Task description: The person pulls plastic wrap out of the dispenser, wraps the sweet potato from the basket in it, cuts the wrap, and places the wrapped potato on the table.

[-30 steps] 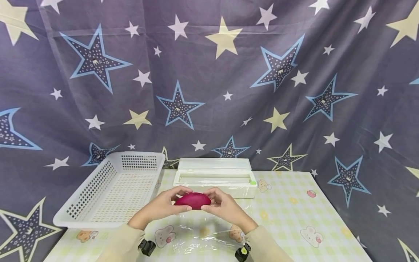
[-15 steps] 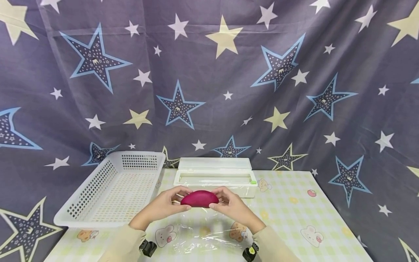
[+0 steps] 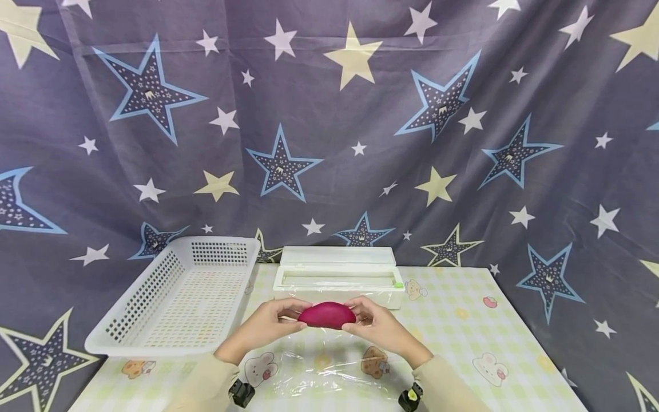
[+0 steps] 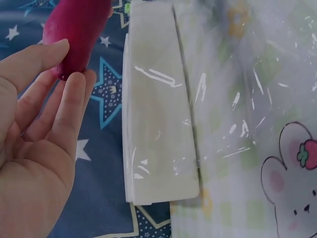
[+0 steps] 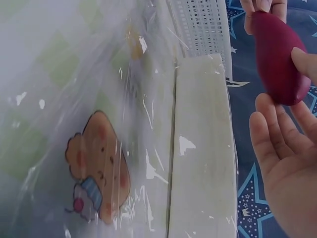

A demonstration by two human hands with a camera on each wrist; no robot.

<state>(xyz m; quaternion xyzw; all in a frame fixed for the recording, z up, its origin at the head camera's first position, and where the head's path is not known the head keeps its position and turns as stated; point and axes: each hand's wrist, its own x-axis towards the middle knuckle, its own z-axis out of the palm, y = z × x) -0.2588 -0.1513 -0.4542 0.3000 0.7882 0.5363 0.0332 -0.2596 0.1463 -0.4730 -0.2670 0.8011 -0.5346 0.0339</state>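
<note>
A smooth magenta, mango-shaped fruit is held level above the table, its ends between the two hands. My left hand pinches the left end with thumb and fingertips; in the left wrist view the fruit tapers into those fingers. My right hand grips the other end, thumb on one side and fingers on the other. Below the hands, clear cling film is spread over the tablecloth. It runs out of a white film dispenser box behind the fruit, whose lid stands raised.
A white perforated plastic basket stands at the left of the table. The checked, cartoon-printed tablecloth reaches to the table's right edge. A star-patterned dark curtain hangs directly behind the table.
Both hands have shifted to the right together with the fruit between them. The film, dispenser box and basket stay in place.
</note>
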